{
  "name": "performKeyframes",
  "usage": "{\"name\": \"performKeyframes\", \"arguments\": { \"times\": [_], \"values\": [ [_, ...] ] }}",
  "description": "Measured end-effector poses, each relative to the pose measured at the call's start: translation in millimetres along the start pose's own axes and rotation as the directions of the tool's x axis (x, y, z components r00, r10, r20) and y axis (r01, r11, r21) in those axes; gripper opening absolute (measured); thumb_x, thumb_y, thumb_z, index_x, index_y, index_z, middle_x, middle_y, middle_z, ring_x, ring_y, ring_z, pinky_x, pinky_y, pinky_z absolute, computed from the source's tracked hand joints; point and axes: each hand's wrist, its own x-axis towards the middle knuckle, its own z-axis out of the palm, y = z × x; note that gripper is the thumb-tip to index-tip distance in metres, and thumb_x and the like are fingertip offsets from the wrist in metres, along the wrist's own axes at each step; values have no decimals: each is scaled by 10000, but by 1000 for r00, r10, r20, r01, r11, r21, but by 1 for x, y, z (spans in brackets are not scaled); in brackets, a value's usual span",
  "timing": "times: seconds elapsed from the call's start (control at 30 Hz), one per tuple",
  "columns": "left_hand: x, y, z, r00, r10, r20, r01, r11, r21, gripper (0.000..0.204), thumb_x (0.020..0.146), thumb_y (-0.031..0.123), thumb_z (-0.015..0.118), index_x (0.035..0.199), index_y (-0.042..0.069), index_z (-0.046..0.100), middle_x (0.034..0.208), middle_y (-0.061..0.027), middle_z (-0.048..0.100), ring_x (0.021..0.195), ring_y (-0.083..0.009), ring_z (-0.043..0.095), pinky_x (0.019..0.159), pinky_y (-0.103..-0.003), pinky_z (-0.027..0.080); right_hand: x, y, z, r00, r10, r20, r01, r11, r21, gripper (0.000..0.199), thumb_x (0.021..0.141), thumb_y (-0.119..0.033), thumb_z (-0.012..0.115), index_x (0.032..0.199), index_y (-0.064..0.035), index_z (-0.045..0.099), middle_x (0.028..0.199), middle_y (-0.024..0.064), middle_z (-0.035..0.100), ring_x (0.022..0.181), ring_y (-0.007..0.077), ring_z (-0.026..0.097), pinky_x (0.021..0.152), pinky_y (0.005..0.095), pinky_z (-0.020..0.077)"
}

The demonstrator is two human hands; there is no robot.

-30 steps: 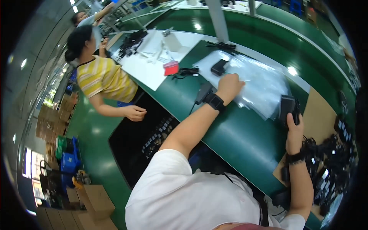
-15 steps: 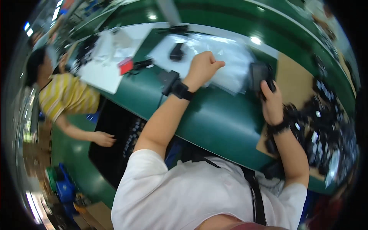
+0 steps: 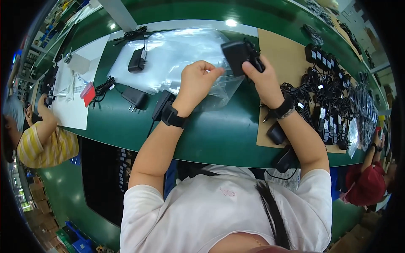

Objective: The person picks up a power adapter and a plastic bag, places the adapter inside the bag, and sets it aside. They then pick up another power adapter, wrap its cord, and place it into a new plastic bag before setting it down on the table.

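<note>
My right hand (image 3: 265, 84) grips a black power adapter (image 3: 236, 54) with its cable bundled against it, raised over the right edge of a stack of clear plastic bags (image 3: 168, 46). Close by on the left, my left hand (image 3: 196, 84) is closed, thumb and forefinger pinching at a clear plastic bag (image 3: 228, 90) whose loose edge reaches toward the adapter. The exact pinch point is hard to see. One black adapter (image 3: 137, 60) lies on the bag stack. Another adapter (image 3: 135, 98) rests on the green table, and a third (image 3: 163, 105) sits beside my left wrist.
Cardboard (image 3: 280, 46) at the right bears many cabled black adapters (image 3: 322, 118). A white board (image 3: 78, 116) and a red piece (image 3: 88, 95) lie at the left. A metal post (image 3: 118, 14) rises behind. Co-workers sit at both sides, one in a yellow striped shirt (image 3: 50, 145).
My right hand has brought the adapter leftward, close to my left hand. My left thumb and forefinger have come together at the bag. The whole view has turned to the right.
</note>
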Motion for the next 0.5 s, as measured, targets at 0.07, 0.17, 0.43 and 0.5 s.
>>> {"name": "performKeyframes", "arguments": {
  "times": [0.07,0.17,0.43,0.5],
  "values": [
    [3,0,-3,994,-75,-84,53,969,-241,211,779,189,633,775,-19,596,565,-20,526,522,-73,483,467,-220,376,-4,5,6,967,-253,38,254,933,-257,402,808,-224,627,1106,3,481,965,101,571,867,208,554,765,282,432],
    [0,8,-12,973,-225,-44,166,825,-541,206,818,179,596,806,-25,573,558,-16,518,505,-64,468,453,-202,351,-11,-2,8,852,-443,280,511,583,-631,499,753,-187,661,1153,3,433,1016,188,537,942,349,520,814,355,426],
    [-20,22,17,877,470,-102,-467,883,57,119,819,145,577,832,32,544,602,-124,580,530,-254,584,481,-339,435,-11,-4,24,876,-363,318,479,571,-667,234,745,-102,602,935,6,518,824,164,544,744,362,523,660,382,443],
    [-23,31,19,884,456,-103,-449,890,81,110,824,147,567,815,45,529,644,-156,587,598,-341,579,510,-385,449,1,-11,21,946,-276,170,321,736,-595,152,769,-144,611,806,-23,526,661,95,528,581,248,504,592,340,438]
  ]
}}
